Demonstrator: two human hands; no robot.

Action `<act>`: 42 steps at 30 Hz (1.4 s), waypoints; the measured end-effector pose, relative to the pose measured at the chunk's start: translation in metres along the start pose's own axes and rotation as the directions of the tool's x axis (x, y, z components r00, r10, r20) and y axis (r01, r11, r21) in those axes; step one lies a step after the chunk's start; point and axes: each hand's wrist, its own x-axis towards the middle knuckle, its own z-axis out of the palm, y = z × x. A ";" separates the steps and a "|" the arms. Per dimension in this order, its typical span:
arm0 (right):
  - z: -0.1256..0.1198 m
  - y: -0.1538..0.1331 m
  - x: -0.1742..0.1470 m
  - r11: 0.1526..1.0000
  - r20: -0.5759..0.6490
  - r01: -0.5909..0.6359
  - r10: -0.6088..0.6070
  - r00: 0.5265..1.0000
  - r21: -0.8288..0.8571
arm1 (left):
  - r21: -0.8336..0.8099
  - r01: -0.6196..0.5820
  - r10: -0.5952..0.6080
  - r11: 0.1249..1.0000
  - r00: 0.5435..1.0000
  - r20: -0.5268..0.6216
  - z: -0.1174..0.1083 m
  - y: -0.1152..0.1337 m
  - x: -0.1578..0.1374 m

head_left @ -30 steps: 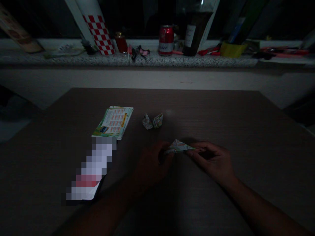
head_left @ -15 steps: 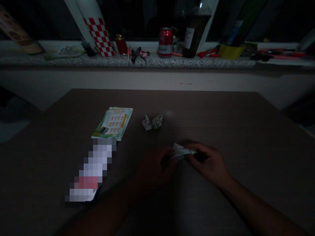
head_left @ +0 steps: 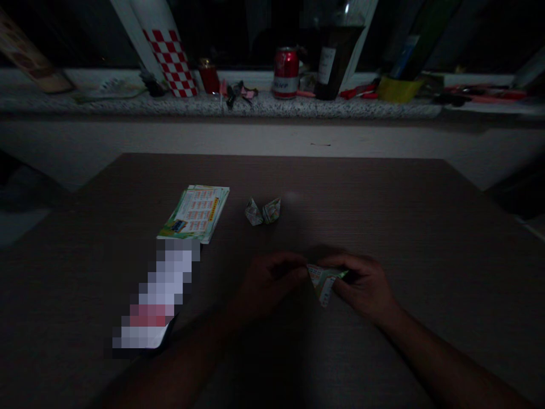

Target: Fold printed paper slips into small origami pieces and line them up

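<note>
Between my hands is a small folded piece of printed paper [head_left: 322, 284], its pointed end hanging down toward me. My left hand [head_left: 272, 284] pinches its upper left corner between thumb and fingers. On the opposite side, my right hand [head_left: 361, 279] grips the paper's right edge, thumb in front and fingers behind. Farther back on the table lie two small folded paper pieces, a left one [head_left: 254, 213] and a right one [head_left: 272, 211], side by side. A stack of calendar cards [head_left: 198, 210] rests to their left.
A phone [head_left: 164, 292] with a blurred-out screen lies on the table [head_left: 383, 199], left of my hands. Behind, the granite windowsill [head_left: 255, 106] carries a red can [head_left: 285, 74], a dark bottle [head_left: 330, 68], a red-and-white checked container [head_left: 172, 62] and a yellow pot [head_left: 400, 89].
The folded paper has been turned, so its point now hangs down instead of lying flat between my fingers. My left fingers have shifted to its upper corner.
</note>
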 end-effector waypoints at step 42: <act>-0.010 0.003 -0.003 0.955 0.142 0.295 -0.289 0.947 -0.021 | 0.205 -0.251 0.245 0.946 0.968 0.055 -0.008 0.001 -0.006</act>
